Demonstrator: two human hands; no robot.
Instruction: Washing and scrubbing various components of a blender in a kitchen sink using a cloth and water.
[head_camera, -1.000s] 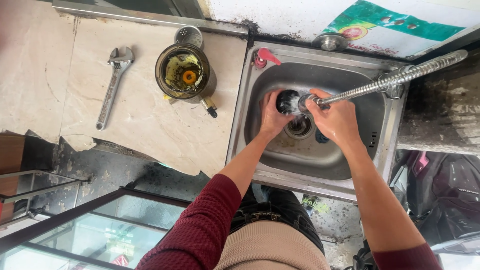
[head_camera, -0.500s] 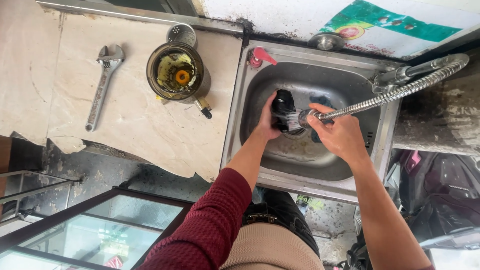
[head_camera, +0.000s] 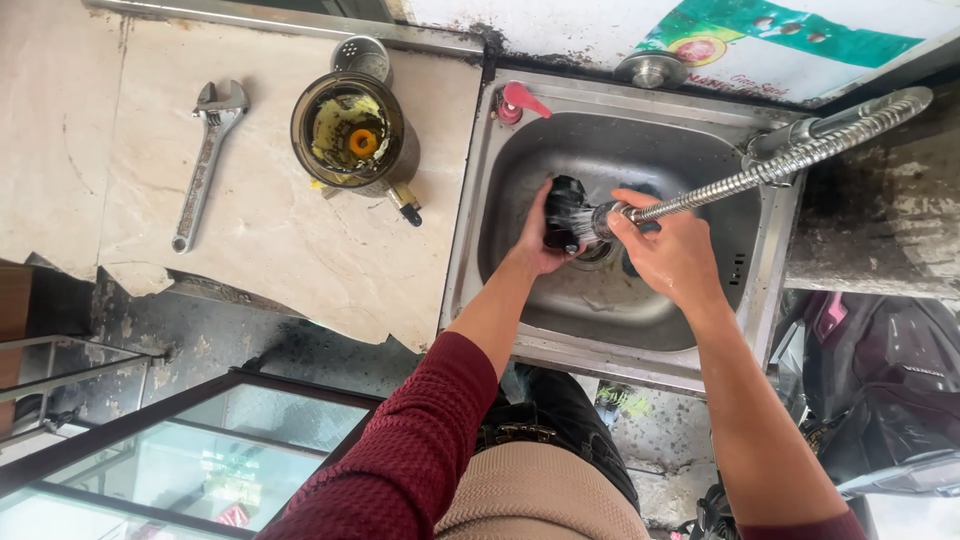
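While water sprays from the nozzle, both hands work inside the steel sink (head_camera: 760, 290), seen from the head camera looking straight down.

Left hand (head_camera: 535, 245): fingers wrapped around a small black part (head_camera: 562, 205), holding it over the drain near the middle of the basin. Fingers pressed against the part's far side; thumb side hidden.

Right hand (head_camera: 672, 255): fingers pinching the head of a flexible metal spray hose (head_camera: 760, 178), nozzle aimed at the black part, just beside it. A short white spray bridges the gap. The hose runs up and right to the sink's back corner.

Both sleeves dark red, the right one pushed far up the forearm.

On the sink rim: a red tap handle (head_camera: 518, 100) at the back left corner, a round metal cap (head_camera: 648, 70) at the back edge.

On the counter (head_camera: 280, 250), left of the sink: a round juicer bowl (head_camera: 350, 130) with yellowish pulp and an orange centre, standing upright; a perforated metal piece (head_camera: 362, 55) touching its far side. Further left, well apart, an adjustable wrench (head_camera: 205, 160) lies flat.
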